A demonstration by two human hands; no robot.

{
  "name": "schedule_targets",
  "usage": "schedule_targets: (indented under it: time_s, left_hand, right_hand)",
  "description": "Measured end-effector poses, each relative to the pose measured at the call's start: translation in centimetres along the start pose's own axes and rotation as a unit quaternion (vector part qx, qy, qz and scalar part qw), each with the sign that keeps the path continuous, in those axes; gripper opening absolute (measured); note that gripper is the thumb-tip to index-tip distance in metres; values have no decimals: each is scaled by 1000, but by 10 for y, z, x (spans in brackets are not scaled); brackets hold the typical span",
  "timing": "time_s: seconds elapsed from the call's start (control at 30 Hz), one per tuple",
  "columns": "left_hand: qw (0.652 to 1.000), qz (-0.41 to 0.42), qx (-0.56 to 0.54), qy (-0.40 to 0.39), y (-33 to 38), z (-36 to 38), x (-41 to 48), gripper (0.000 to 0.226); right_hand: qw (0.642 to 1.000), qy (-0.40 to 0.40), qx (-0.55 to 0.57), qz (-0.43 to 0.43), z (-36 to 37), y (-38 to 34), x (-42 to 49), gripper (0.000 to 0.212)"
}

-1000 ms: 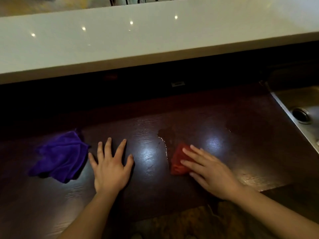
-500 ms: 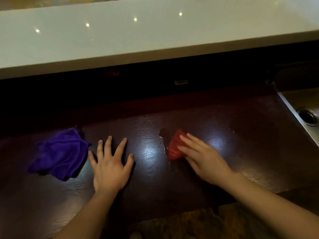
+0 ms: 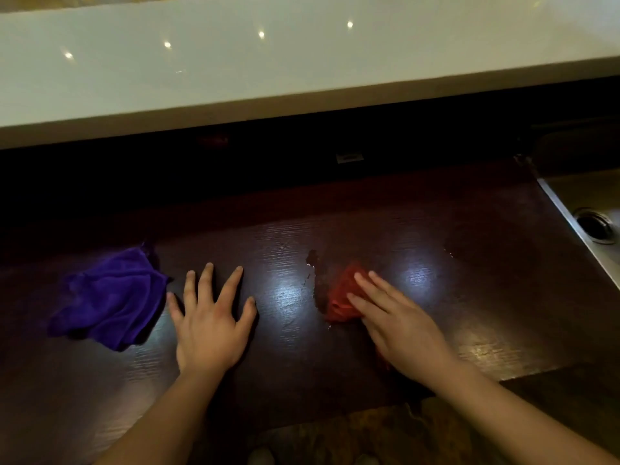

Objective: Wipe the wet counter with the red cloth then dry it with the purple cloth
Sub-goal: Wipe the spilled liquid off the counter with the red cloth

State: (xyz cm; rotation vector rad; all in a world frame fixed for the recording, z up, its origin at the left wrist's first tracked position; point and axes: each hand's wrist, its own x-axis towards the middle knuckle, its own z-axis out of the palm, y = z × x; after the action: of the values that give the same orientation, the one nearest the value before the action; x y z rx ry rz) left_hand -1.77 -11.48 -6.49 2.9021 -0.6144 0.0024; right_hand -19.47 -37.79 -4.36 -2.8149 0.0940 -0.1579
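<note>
The dark wooden counter [image 3: 369, 229] shows a wet streak [image 3: 315, 273] near its middle. My right hand [image 3: 399, 327] lies flat on the red cloth [image 3: 339, 297] and presses it onto the counter just right of the streak; most of the cloth is hidden under my palm. My left hand [image 3: 211, 323] rests flat on the counter with its fingers spread, holding nothing. The purple cloth [image 3: 110, 300] lies crumpled on the counter just left of my left hand.
A steel sink [image 3: 590, 229] with a round drain is set into the counter at the right edge. A raised white ledge [image 3: 268, 68] runs along the back. More small wet spots [image 3: 449, 256] sit further right.
My right hand pushed the red cloth away from me along the wet streak, then drew it back toward me. My left hand and the purple cloth stayed still.
</note>
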Motion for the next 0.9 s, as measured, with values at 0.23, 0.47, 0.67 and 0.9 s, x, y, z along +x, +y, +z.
schedule_targets:
  time_s: [0.23,0.47,0.67,0.9]
  left_hand:
    - [1000,-4,-9,-4,4,-5,0,62]
    - [1000,-5,-8,-6,5,-5,1,62]
    - [1000,-7,-9,-4,4,-5,0,61]
    - [1000,-8,-10,-5,5,-6,-1,62]
  right_hand:
    - [962,52,22,268,-28,19,52,37]
    - [788,128,501,334,-59,16,51,31]
    - [851,123,299,413,-64,58,31,34]
    - [989,-56,-54,127,-13,12,10,64]
